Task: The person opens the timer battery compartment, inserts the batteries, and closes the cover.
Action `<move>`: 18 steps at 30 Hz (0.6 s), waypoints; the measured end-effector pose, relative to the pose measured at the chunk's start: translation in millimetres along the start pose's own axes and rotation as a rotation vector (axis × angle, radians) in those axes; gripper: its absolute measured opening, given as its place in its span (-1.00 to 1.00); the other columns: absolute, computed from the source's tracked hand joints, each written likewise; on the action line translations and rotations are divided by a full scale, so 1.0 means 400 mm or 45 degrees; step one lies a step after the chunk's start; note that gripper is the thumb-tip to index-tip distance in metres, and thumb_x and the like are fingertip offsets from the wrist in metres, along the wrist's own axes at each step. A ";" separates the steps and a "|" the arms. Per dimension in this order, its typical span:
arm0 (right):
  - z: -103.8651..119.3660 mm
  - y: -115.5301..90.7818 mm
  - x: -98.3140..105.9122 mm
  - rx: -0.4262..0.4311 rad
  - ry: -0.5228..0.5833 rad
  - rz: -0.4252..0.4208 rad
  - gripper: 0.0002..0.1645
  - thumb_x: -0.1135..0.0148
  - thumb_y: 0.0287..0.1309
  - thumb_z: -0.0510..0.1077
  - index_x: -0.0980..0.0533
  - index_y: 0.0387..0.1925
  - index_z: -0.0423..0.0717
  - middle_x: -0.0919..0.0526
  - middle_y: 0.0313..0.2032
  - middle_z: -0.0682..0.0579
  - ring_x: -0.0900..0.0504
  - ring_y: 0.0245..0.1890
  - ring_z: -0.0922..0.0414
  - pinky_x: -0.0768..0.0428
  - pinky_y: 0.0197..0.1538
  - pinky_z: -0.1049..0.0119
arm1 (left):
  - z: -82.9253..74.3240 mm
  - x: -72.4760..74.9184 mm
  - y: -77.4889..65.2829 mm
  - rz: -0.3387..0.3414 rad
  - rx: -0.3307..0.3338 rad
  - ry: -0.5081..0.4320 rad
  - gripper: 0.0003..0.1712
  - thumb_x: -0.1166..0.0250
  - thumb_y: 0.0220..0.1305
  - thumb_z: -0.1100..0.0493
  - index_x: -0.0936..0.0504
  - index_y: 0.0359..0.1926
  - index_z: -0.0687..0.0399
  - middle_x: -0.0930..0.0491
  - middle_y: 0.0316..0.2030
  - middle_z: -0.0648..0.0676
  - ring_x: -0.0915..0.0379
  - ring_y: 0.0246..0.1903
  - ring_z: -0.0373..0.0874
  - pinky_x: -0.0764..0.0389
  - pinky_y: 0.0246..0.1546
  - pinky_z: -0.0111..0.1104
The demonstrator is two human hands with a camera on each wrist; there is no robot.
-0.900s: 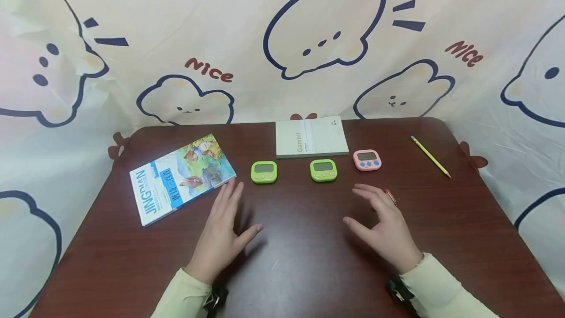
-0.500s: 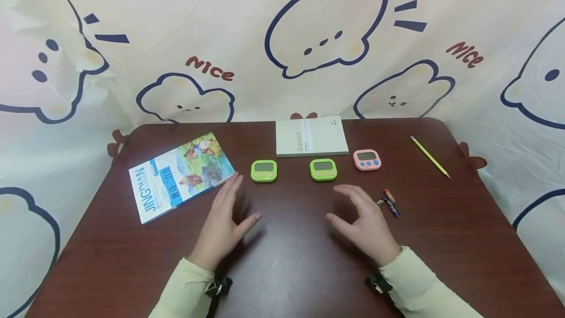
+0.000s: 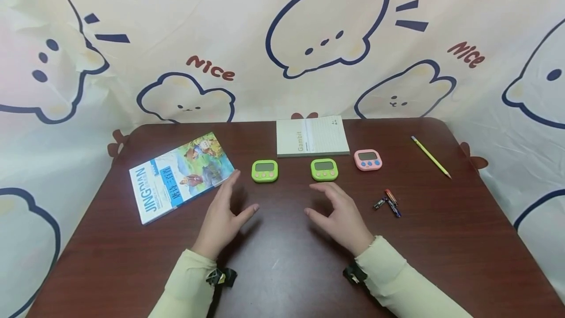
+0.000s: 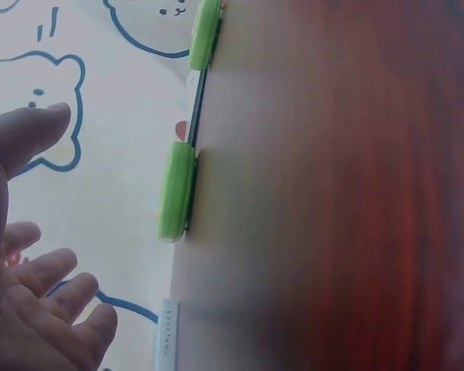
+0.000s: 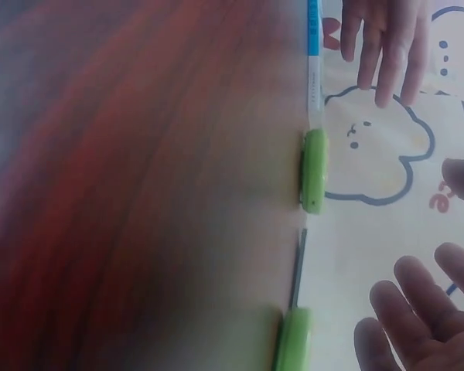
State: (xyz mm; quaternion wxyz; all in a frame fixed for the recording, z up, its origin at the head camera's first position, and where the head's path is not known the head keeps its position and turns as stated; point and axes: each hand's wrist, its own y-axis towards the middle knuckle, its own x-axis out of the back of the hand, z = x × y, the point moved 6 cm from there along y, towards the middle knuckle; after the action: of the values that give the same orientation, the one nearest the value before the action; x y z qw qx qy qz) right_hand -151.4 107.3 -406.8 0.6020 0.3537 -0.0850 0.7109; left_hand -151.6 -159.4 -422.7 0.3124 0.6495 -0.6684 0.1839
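Note:
My left hand (image 3: pixel 222 220) hovers with relaxed, spread fingers, its fingertips by the lower right corner of a book (image 3: pixel 181 178) with a colourful cover. Nothing is in its grasp. My right hand (image 3: pixel 342 217), also holding nothing, has loosely bent fingers just in front of a green digital timer (image 3: pixel 324 170). A second green timer (image 3: pixel 265 171) lies between the book and that one. To the right sits a pink timer (image 3: pixel 368 160) with blue buttons. In the left wrist view, the left fingers (image 4: pixel 50 270) appear beside the green timers, clear of them.
A pale notebook (image 3: pixel 312 136) lies at the table's back edge. Several small cylinders resembling batteries (image 3: pixel 392 205) lie right of my right hand. Farther right is a yellow-green pencil (image 3: pixel 430 156). A patterned cloth (image 3: pixel 256 87) hangs behind the dark table (image 3: pixel 282 288).
My right hand has moved left, away from the small cylinders, uncovering them, towards the right green timer. The left hand has shifted slightly. The objects on the table stay in place.

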 end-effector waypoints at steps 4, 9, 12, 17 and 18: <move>0.003 0.019 -0.028 0.004 0.014 0.022 -0.41 -0.52 0.06 -0.15 -0.56 0.15 -0.13 -0.61 0.09 0.08 -0.57 0.13 0.13 -0.55 0.20 0.06 | 0.011 -0.007 0.012 0.017 0.040 -0.033 0.01 -0.47 0.24 0.01 -0.10 0.55 0.03 -0.15 0.51 0.11 -0.09 0.47 0.07 -0.26 0.38 0.11; 0.005 0.047 -0.060 -0.011 0.014 0.050 -0.44 -0.50 0.09 -0.15 -0.56 0.14 -0.12 -0.64 0.07 0.03 -0.58 0.11 0.08 -0.57 0.17 0.06 | 0.026 -0.017 0.028 0.024 0.082 -0.072 -0.06 -0.44 0.26 0.03 -0.15 0.53 0.04 -0.27 0.44 0.14 -0.29 0.35 0.12 -0.43 0.27 0.09; 0.000 0.068 -0.077 -0.057 0.027 0.068 -0.45 -0.49 0.11 -0.13 -0.56 0.15 -0.09 -0.64 0.06 0.02 -0.60 0.09 0.07 -0.58 0.14 0.08 | 0.035 -0.025 0.042 0.026 0.107 -0.089 -0.08 -0.44 0.26 0.03 -0.17 0.51 0.03 -0.33 0.38 0.16 -0.40 0.25 0.13 -0.51 0.19 0.06; -0.023 0.110 -0.116 -0.161 0.122 0.110 -0.46 -0.47 0.13 -0.17 -0.55 0.15 -0.15 -0.68 -0.09 -0.01 -0.64 -0.13 0.10 -0.64 -0.04 0.17 | 0.045 -0.046 0.070 0.044 0.137 -0.144 -0.10 -0.43 0.27 0.04 -0.19 0.50 0.09 -0.37 0.34 0.18 -0.43 0.21 0.11 -0.55 0.13 0.02; -0.029 0.118 -0.125 -0.182 0.143 0.120 -0.47 -0.47 0.13 -0.18 -0.55 0.15 -0.16 -0.69 -0.14 0.00 -0.63 -0.19 0.12 -0.64 -0.08 0.20 | 0.047 -0.051 0.075 0.052 0.144 -0.157 -0.11 -0.42 0.28 0.04 -0.18 0.50 0.10 -0.36 0.35 0.18 -0.43 0.22 0.11 -0.56 0.12 0.01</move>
State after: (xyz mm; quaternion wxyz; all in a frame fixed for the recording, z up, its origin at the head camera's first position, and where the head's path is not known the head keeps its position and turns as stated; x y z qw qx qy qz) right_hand -198.1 61.4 -431.0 0.5954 0.2651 -0.1182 0.7491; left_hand -185.2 -153.6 -445.3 0.2297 0.6623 -0.6881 0.1873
